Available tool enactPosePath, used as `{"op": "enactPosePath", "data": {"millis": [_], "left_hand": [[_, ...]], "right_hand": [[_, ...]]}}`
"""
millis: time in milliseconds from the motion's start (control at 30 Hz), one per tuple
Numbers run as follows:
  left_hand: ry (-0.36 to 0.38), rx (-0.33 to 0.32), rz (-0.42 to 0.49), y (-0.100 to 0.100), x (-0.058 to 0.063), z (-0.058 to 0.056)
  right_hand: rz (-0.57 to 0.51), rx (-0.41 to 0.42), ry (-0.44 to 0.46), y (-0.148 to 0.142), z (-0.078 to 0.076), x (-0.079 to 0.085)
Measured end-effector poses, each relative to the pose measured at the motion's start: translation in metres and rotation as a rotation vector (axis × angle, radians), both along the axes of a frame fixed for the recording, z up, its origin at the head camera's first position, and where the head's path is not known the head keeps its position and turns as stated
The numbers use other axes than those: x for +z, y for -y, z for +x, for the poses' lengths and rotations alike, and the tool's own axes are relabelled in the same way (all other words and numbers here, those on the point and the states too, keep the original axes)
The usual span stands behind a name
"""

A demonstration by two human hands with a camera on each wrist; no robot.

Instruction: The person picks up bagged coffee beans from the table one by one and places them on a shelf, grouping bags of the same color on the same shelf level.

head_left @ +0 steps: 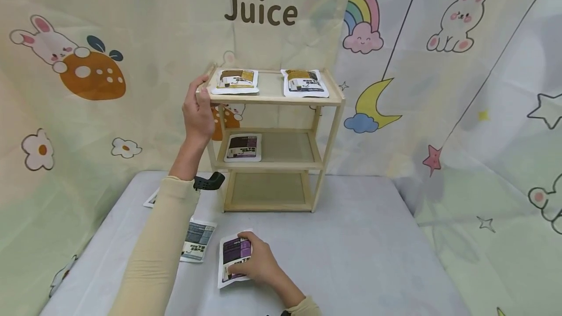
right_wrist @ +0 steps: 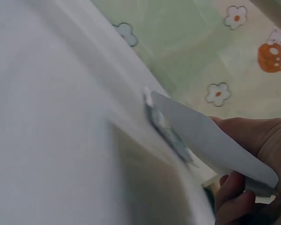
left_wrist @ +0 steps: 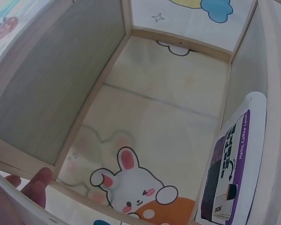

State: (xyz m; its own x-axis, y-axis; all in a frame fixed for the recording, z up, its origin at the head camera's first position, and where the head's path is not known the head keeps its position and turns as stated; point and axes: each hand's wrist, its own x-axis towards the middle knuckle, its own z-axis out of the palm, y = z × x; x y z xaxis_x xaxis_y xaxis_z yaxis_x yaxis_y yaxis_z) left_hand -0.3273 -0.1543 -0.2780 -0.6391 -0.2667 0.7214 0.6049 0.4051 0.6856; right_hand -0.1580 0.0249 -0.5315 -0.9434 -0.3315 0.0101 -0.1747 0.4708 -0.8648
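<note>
A small three-tier wooden shelf (head_left: 268,166) stands on the table. My left hand (head_left: 198,113) grips its top left corner; in the left wrist view the fingers (left_wrist: 40,185) show at the frame's edge. Low over the table in front, my right hand (head_left: 259,260) pinches a flat white pouch (head_left: 231,252) with a purple and black label. The right wrist view shows this pouch's plain white back (right_wrist: 201,133), tilted up from the table. Another purple-labelled pouch (head_left: 243,148) lies at the left of the middle tier. Two yellow-labelled pouches, left (head_left: 235,81) and right (head_left: 305,83), lie on the top tier.
A blue-labelled pouch (head_left: 197,241) lies on the table (head_left: 360,247) beside my left forearm. Farther back, a further pouch (head_left: 151,199) is mostly hidden by the sleeve. Behind the shelf hangs a printed curtain (head_left: 167,23) reading "Juice".
</note>
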Motion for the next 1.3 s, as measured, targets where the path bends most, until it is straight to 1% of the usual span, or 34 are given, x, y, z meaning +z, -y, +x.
{"op": "enactPosePath", "data": {"millis": [200, 333, 567, 667, 700, 900, 967, 1133, 1300], "left_hand": [[-0.005, -0.009, 0.015, -0.001, 0.0, -0.001], [-0.013, -0.008, 0.023, -0.001, -0.001, -0.002], [-0.004, -0.028, 0.04, -0.02, 0.023, 0.041], [-0.001, -0.026, 0.033, -0.019, 0.021, 0.039], [-0.001, -0.027, 0.033, -0.017, 0.019, 0.035], [-0.007, -0.017, 0.035, -0.004, 0.003, 0.006], [-0.006, -0.015, 0.033, -0.001, 0.0, 0.001], [-0.012, -0.036, 0.027, 0.002, -0.003, -0.003], [-0.037, -0.042, 0.023, 0.001, -0.003, -0.002]], "right_hand": [[-0.036, 0.015, 0.028, -0.019, -0.007, 0.025], [-0.043, 0.013, 0.027, -0.032, -0.013, 0.04], [-0.058, 0.031, -0.005, -0.052, -0.021, 0.069], [-0.061, 0.037, -0.026, -0.061, -0.024, 0.082], [-0.062, 0.036, -0.029, -0.064, -0.025, 0.087], [-0.103, 0.026, -0.041, -0.078, -0.036, 0.108], [-0.115, 0.017, -0.047, -0.081, -0.04, 0.115], [-0.125, -0.023, -0.085, -0.09, -0.053, 0.135], [-0.087, -0.054, -0.127, -0.098, -0.063, 0.159]]}}
